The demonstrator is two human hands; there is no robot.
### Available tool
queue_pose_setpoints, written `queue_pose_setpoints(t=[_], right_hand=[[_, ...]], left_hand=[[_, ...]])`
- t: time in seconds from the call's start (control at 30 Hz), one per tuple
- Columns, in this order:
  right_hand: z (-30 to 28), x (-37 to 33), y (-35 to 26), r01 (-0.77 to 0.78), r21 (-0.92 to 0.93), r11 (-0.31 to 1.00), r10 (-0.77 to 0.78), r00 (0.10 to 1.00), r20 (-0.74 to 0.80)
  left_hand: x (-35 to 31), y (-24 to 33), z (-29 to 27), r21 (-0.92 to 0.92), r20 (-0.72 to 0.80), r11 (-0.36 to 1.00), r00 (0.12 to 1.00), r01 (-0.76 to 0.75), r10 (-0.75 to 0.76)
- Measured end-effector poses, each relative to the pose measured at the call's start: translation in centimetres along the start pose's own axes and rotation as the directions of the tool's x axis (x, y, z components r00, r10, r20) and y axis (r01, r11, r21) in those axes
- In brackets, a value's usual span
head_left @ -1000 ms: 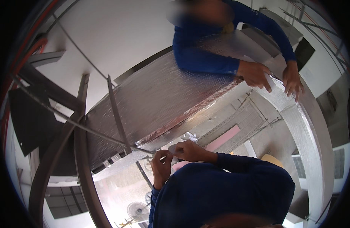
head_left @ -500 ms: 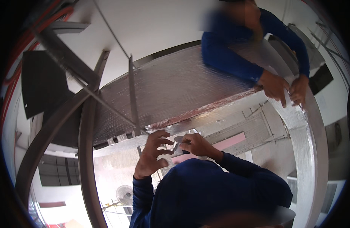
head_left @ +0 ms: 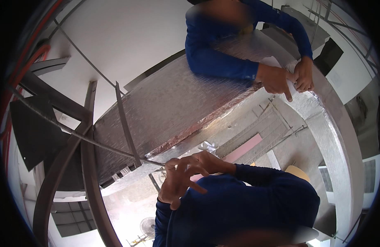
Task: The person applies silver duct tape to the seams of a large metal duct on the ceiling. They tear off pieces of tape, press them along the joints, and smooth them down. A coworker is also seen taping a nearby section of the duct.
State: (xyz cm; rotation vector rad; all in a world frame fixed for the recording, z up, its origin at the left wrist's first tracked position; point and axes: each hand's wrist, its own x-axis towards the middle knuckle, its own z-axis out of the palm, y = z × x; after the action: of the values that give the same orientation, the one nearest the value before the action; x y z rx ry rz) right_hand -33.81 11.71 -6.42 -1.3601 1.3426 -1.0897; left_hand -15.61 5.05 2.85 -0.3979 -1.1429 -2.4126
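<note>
My left hand [head_left: 179,181] is raised at the lower middle, its fingers bent but apart, with nothing visible gripped. It overlaps the fingers of my right hand [head_left: 208,161], which is closed in a pinch with its fingertips hidden. Just beyond my right hand shows a shiny silver piece [head_left: 207,146]; whether I hold it I cannot tell. Ahead of both hands runs a large duct wrapped in silver foil [head_left: 157,111], with a reddish strip along its near edge.
A co-worker in blue sleeves [head_left: 223,61] leans over the duct, both hands [head_left: 289,80] at a pale strip on its right bend. Dark metal bars [head_left: 87,164] and a thin rod [head_left: 95,142] cross at left. A pink board [head_left: 243,148] and a fan [head_left: 148,226] are below.
My hands have come together, the left overlapping the right. The grey disc-like roll seen in my right hand earlier is no longer plainly visible. The view has shifted, and the co-worker's hands remain at the bend.
</note>
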Motion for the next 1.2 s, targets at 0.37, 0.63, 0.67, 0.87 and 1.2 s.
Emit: queue_pose_setpoints(t=[0.37, 0.63, 0.67, 0.87, 1.2], right_hand=[[-0.4, -1.0, -1.3, 0.304, -0.149, 0.941, -0.310, 0.951, -0.018], [-0.5, 0.2, 0.3, 0.027, -0.214, 0.976, 0.006, 0.988, 0.152], [-0.4, 0.0, 0.9, -0.015, -0.136, 0.991, 0.032, 0.993, 0.117], [-0.7, -1.0, 1.0, -0.014, -0.111, 0.994, 0.019, 0.999, 0.050], [1.0, 0.1, -1.7, -0.059, -0.094, 0.994, 0.067, 0.995, 0.079]], left_hand=[[8.3, 5.6, 7.0, 0.963, -0.148, 0.161, 0.923, 0.216, -0.354], [14.2, 8.3, 9.3, 0.977, 0.204, 0.152, 0.464, -0.147, -0.862], [14.3, 9.3, 8.8, 0.986, 0.052, -0.079, 0.720, -0.147, -0.692], [10.0, 8.5, 8.0, 0.928, 0.318, -0.335, 0.817, -0.164, 0.481], [-2.4, 3.0, 4.0, 0.861, -0.508, 0.172, 0.799, 0.479, 0.321]])
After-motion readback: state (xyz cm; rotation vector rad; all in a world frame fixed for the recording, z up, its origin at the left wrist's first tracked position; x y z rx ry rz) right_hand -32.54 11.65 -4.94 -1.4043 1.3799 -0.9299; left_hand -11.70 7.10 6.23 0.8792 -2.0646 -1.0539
